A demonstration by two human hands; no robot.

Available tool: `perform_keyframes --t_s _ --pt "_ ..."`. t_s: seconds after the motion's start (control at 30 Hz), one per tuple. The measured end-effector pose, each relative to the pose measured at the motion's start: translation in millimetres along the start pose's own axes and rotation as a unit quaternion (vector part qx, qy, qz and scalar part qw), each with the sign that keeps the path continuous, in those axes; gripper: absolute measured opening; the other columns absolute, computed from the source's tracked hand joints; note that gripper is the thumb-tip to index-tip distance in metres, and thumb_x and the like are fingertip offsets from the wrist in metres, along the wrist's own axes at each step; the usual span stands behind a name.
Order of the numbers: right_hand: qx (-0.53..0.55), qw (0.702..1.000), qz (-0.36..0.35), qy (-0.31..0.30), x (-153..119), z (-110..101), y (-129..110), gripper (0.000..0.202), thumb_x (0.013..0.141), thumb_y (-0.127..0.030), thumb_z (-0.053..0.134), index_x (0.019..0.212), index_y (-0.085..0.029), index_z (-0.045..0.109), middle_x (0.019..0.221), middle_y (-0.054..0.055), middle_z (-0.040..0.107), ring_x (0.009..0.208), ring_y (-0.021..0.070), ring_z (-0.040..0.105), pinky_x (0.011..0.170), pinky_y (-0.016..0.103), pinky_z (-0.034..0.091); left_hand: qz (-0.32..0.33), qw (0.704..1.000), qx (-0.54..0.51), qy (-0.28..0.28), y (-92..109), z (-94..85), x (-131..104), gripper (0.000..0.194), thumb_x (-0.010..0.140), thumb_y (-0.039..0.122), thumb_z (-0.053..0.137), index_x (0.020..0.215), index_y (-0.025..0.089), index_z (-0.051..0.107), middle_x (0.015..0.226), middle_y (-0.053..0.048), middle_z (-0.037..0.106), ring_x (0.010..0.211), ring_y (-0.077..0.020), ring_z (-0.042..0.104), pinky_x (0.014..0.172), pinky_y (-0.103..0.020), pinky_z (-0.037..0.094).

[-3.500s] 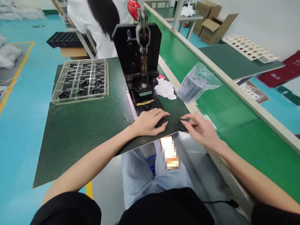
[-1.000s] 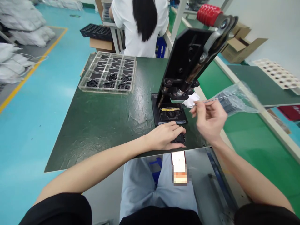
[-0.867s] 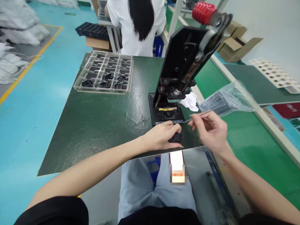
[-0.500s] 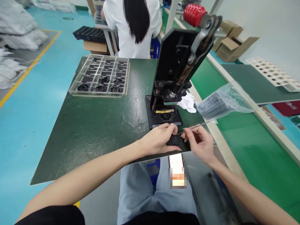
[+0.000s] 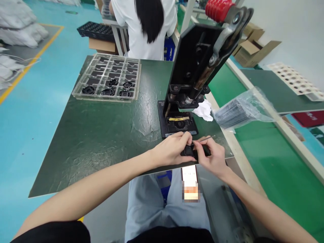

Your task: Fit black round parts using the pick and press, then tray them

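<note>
My left hand (image 5: 174, 147) is closed around a round black plastic part (image 5: 187, 151) at the front edge of the green table, thumb below it and fingers curled over its top. From the right, my right hand (image 5: 212, 154) pinches a thin grey strip (image 5: 207, 138) whose near end meets the black part; my fingertips hide the contact. Something dark (image 5: 207, 150) shows under my right fingers, too covered to name. Just behind my hands stands a black lever press (image 5: 192, 67) with a red grip. A yellow strip (image 5: 179, 118) lies across its base.
A clear compartment tray (image 5: 107, 98) with several black parts sits at the back left. Right of the press are a crumpled white tissue (image 5: 204, 110) and a plastic bag of thin grey strips (image 5: 234, 113). A lit phone (image 5: 189, 175) rests on my lap. Ahead sits a person in white (image 5: 124, 10).
My right hand has moved left, bringing the strip closer against the black part and my left fingers. The left hand keeps its hold. The view has shifted slightly.
</note>
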State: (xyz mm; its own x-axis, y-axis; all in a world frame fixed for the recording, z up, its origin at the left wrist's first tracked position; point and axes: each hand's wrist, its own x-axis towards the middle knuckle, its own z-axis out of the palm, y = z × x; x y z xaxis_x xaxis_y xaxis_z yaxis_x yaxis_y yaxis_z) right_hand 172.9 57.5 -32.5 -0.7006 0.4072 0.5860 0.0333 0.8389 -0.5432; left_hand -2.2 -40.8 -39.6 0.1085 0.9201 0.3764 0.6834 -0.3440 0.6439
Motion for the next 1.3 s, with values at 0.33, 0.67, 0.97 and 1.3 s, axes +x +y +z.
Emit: perform_keyframes --t_s 0.33,0.67,0.97,1.3 --pt "0.101 0.983 0.103 0.117 3.4 -13.8 -1.9 0.025 0.106 -0.030 0.059 0.085 -0.018 0.051 0.068 0.000 0.058 0.055 0.0100 0.056 0.049 0.019 0.047 0.008 1.000 0.022 -0.008 -0.5 -0.4 -1.4 0.050 0.086 0.053 0.078 0.101 0.021 0.043 0.095 -0.005 0.063 0.088 -0.0229 0.062 0.072 -0.032 0.049" --pt "0.081 0.994 0.064 0.029 -13.8 -10.8 5.4 0.022 0.103 -0.017 0.058 0.082 -0.018 0.051 0.068 0.000 0.055 0.058 0.0106 0.058 0.053 0.020 0.048 0.004 0.999 0.033 -0.010 3.6 -4.0 -1.3 0.046 0.087 0.047 0.078 0.102 0.020 0.044 0.096 -0.004 0.064 0.088 -0.0215 0.062 0.073 -0.031 0.050" --pt "0.025 1.000 -0.004 0.014 -12.4 -11.2 4.3 0.016 0.096 -0.008 0.057 0.086 -0.019 0.054 0.070 0.002 0.060 0.062 0.0150 0.063 0.055 0.025 0.052 -0.015 0.999 0.023 -0.023 4.7 -4.2 -1.2 0.042 0.090 0.047 0.074 0.103 0.021 0.045 0.097 -0.004 0.064 0.090 -0.0215 0.063 0.073 -0.032 0.050" --pt "0.030 0.999 -0.009 0.020 -12.4 -5.8 1.4 0.019 0.098 -0.011 0.060 0.082 -0.018 0.054 0.068 0.001 0.060 0.059 0.0127 0.061 0.053 0.023 0.050 -0.013 1.000 0.006 -0.007 4.5 -2.4 0.0 0.043 0.087 0.041 0.078 0.100 0.021 0.042 0.096 -0.003 0.062 0.087 -0.0210 0.063 0.073 -0.031 0.050"
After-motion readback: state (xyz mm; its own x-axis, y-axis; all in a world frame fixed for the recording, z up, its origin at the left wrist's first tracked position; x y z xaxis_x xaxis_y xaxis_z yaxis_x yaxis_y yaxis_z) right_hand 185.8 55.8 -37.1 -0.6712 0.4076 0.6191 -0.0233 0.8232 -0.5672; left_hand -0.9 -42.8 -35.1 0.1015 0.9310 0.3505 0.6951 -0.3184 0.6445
